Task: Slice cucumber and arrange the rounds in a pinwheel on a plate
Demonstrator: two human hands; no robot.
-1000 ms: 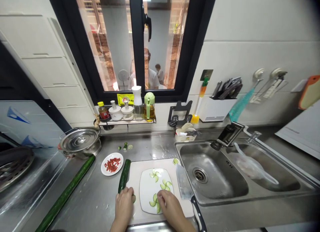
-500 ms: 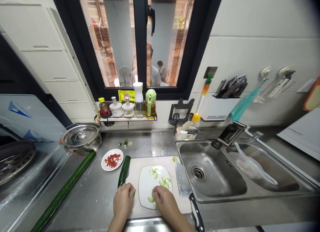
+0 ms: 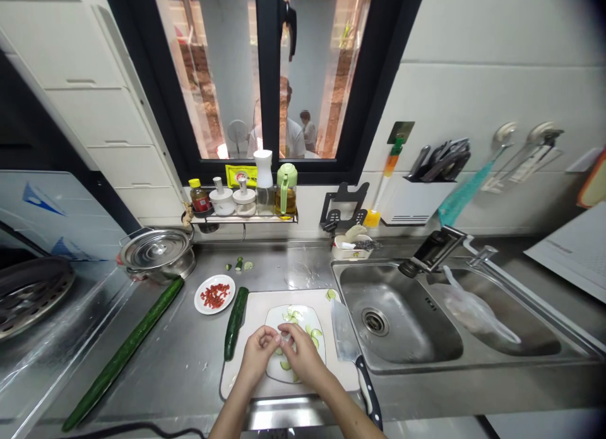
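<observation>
Over the white plate (image 3: 310, 357), my left hand (image 3: 258, 354) and my right hand (image 3: 303, 360) meet fingertip to fingertip. Both are closed in a pinch, and a bit of pale green cucumber slice shows at the fingertips, mostly hidden by them. Several curved cucumber slices (image 3: 313, 333) lie in small groups on the plate, which rests on a pale cutting board (image 3: 345, 381). A kitchen knife (image 3: 348, 338) lies along the board's right side, its black handle past the edge. A cut length of cucumber (image 3: 235, 322) lies at the board's left edge.
A small plate of chopped red pieces (image 3: 214, 294), cucumber ends (image 3: 239, 264), a long cucumber (image 3: 125, 350) and a lidded steel pot (image 3: 158, 252) are on the left. The steel sink (image 3: 402, 325) is at right. Seasoning containers (image 3: 243, 199) stand on a rack below the window.
My left hand has moved right from beside the cut cucumber to above the plate. My right hand has shifted slightly up and left, and the fingertips of both hands now meet.
</observation>
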